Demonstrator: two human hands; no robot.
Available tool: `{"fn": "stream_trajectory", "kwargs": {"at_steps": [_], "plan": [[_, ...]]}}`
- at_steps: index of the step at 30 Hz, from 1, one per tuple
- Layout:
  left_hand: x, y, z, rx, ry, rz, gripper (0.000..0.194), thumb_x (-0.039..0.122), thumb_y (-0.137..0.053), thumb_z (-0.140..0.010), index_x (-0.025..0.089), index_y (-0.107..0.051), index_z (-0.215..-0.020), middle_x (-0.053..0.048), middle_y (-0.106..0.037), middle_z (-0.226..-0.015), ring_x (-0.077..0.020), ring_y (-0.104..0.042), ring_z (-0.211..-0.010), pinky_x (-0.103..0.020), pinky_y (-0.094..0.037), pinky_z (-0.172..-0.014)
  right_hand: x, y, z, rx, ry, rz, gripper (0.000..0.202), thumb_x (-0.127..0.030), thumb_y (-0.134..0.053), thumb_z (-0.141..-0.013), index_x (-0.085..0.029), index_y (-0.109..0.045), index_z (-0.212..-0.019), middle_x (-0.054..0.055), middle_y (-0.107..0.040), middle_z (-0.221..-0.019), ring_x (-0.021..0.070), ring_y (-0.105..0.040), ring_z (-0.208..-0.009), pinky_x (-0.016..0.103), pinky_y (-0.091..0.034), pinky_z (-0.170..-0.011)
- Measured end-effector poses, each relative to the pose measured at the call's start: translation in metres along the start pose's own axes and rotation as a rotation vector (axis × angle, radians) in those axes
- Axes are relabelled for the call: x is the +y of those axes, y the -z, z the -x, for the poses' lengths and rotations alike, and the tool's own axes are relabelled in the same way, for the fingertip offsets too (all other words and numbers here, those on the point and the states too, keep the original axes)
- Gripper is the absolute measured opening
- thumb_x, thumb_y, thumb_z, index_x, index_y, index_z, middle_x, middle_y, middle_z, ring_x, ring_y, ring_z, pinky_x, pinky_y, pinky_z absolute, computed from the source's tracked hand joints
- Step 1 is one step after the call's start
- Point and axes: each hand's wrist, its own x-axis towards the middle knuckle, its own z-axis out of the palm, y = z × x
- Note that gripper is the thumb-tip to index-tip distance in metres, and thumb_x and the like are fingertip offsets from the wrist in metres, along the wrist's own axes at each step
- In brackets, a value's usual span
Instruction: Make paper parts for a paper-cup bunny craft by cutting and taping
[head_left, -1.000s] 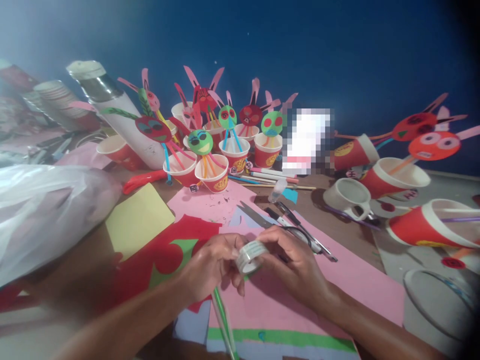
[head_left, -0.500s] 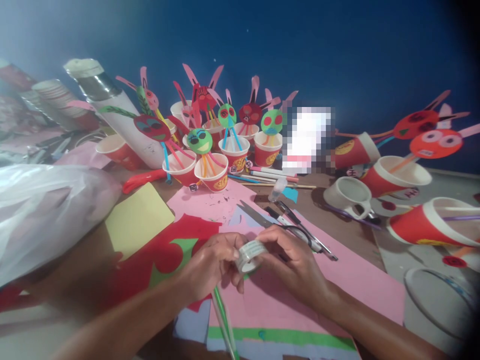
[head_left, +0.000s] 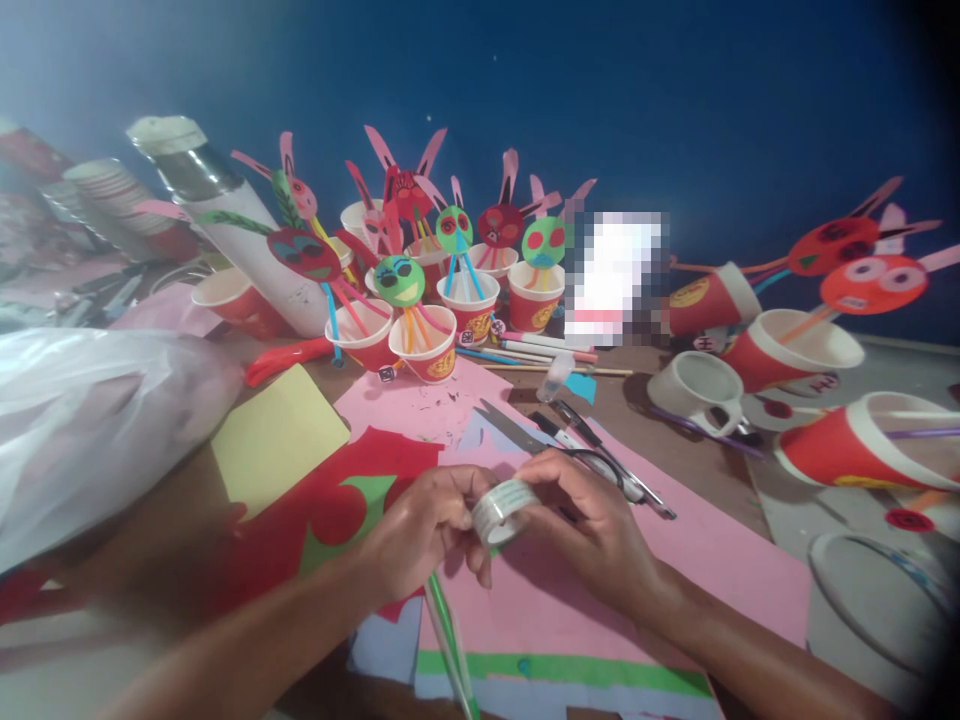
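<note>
A small roll of clear tape [head_left: 505, 508] is held between both hands above a large pink sheet [head_left: 720, 545]. My left hand [head_left: 439, 520] has its thumb and forefinger closed on the roll's left side. On its right side, my right hand [head_left: 577, 515] grips the roll with thumb and fingers. Green and clear straws [head_left: 450, 640] stick out below my left hand; whether its lower fingers hold them is unclear. Scissors [head_left: 517, 430] lie just beyond the hands, blades pointing away, handles partly behind my right hand.
Red paper cups [head_left: 426, 350] with paper-faced straw figures stand behind. At right are a white mug [head_left: 694, 390] and more cups; at left, a plastic bag [head_left: 97, 420], yellow paper [head_left: 281, 435] and cut red paper [head_left: 262, 550]. Pens [head_left: 615, 465] lie beside the scissors.
The tape roll has turned slightly and moved a little to the right between the fingers. Both hands keep nearly the same place.
</note>
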Motion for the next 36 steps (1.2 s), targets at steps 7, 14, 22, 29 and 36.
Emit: {"fn": "stream_trajectory", "kwargs": {"at_steps": [7,14,22,29,36], "plan": [[0.003,-0.006,0.002,-0.019,-0.02,0.054,0.012,0.016,-0.054,-0.062,0.01,-0.061,-0.07,-0.001,-0.055,-0.054,-0.009,-0.046,-0.04,-0.028,-0.047,-0.046,0.01,-0.001,0.003,0.05,-0.031,-0.154,0.006,-0.02,-0.059,-0.084,-0.023,-0.057,-0.089,-0.001,-0.057,-0.082,0.0147,-0.054,-0.075,0.024,-0.043,-0.063],[0.003,-0.005,0.005,-0.081,-0.053,0.01,0.013,0.023,-0.061,-0.068,0.011,-0.065,-0.074,-0.002,-0.056,-0.065,-0.0088,-0.05,-0.043,-0.027,-0.048,-0.048,0.012,-0.002,0.004,0.065,0.064,-0.193,0.007,-0.023,-0.06,-0.084,-0.023,-0.055,-0.089,0.002,-0.055,-0.082,0.0168,-0.053,-0.076,0.027,-0.045,-0.063],[0.005,-0.007,0.006,-0.093,-0.126,-0.062,0.012,0.02,-0.059,-0.068,0.01,-0.065,-0.071,-0.004,-0.058,-0.073,-0.0066,-0.048,-0.043,-0.024,-0.045,-0.046,0.01,0.002,0.006,0.004,0.165,-0.102,0.012,-0.015,-0.057,-0.084,-0.022,-0.054,-0.094,0.003,-0.056,-0.089,0.0177,-0.055,-0.083,0.031,-0.044,-0.073],[0.006,-0.005,0.006,-0.089,-0.11,-0.164,0.013,0.022,-0.056,-0.067,0.01,-0.061,-0.068,-0.005,-0.057,-0.076,-0.0081,-0.05,-0.046,-0.021,-0.035,-0.043,0.007,0.004,0.006,-0.019,0.22,0.029,0.012,-0.013,-0.057,-0.084,-0.022,-0.053,-0.091,0.003,-0.058,-0.086,0.0172,-0.055,-0.08,0.03,-0.044,-0.071],[0.007,-0.007,0.005,-0.061,-0.105,-0.195,0.012,0.024,-0.056,-0.065,0.012,-0.058,-0.063,-0.002,-0.055,-0.069,-0.0069,-0.046,-0.044,-0.021,-0.033,-0.043,0.003,0.002,0.004,-0.001,0.197,0.073,0.005,-0.018,-0.055,-0.085,-0.022,-0.053,-0.088,0.003,-0.058,-0.083,0.0172,-0.056,-0.077,0.03,-0.044,-0.069]]}}
